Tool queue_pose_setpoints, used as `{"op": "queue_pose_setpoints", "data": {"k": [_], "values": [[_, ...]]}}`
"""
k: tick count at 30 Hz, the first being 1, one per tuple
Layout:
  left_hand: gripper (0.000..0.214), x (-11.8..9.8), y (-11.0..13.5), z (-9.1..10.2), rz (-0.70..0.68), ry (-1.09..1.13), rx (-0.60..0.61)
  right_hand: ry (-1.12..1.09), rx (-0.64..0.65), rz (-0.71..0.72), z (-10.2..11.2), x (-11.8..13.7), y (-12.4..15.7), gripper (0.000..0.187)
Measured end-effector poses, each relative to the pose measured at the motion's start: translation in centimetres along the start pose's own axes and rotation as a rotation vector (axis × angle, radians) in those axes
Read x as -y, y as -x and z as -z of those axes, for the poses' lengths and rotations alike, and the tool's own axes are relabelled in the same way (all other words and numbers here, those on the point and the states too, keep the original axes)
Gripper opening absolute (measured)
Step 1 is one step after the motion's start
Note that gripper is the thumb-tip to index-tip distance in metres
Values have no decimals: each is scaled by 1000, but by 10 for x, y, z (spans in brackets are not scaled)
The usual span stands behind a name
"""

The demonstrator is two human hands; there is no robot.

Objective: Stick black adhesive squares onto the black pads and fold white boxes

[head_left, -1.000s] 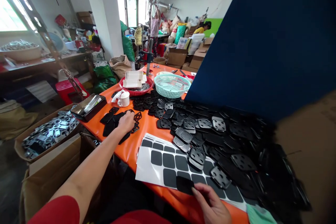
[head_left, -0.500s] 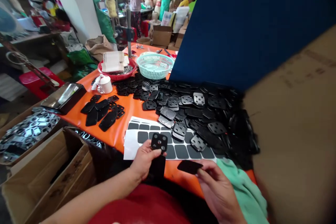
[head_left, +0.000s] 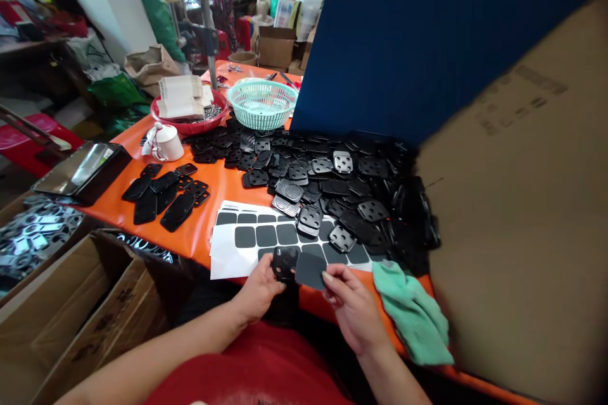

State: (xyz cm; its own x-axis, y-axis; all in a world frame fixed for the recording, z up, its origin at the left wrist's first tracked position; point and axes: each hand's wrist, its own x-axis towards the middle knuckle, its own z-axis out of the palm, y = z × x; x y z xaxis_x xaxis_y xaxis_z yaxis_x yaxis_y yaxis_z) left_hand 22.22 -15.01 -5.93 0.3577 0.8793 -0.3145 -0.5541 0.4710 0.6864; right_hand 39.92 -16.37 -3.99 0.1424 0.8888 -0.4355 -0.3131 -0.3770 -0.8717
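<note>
Both hands are in view, raised just over the near edge of the orange bench. The left hand is closed, its thumb and fingers gripping the lower left side of a black perforated plate. The right hand is closed in a pinch, thumb and forefinger on the right edge of a dark rounded-corner pad; the positions of its other fingers cannot be fully determined. Plate and pad sit side by side between the hands, edges meeting in the view; actual contact cannot be confirmed.

Just beyond the hands lie white sheets bearing rows of dark rounded squares. Some loose metal-faced pieces rest on their far right part. Further beyond, a broad heap of black pieces spreads to the right. Forward and left of the left hand is a smaller black group. A green cloth lies just right of the right hand.
</note>
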Motion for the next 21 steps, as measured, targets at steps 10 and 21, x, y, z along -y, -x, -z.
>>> {"op": "queue_pose_setpoints", "data": {"k": [10,21], "values": [[48,-1,-3,2,70,-91,10,65,18,-50,-15,-9,-19,32],[48,3,-5,9,121,-66,22,67,7,-133,-21,-14,-28,33]]}}
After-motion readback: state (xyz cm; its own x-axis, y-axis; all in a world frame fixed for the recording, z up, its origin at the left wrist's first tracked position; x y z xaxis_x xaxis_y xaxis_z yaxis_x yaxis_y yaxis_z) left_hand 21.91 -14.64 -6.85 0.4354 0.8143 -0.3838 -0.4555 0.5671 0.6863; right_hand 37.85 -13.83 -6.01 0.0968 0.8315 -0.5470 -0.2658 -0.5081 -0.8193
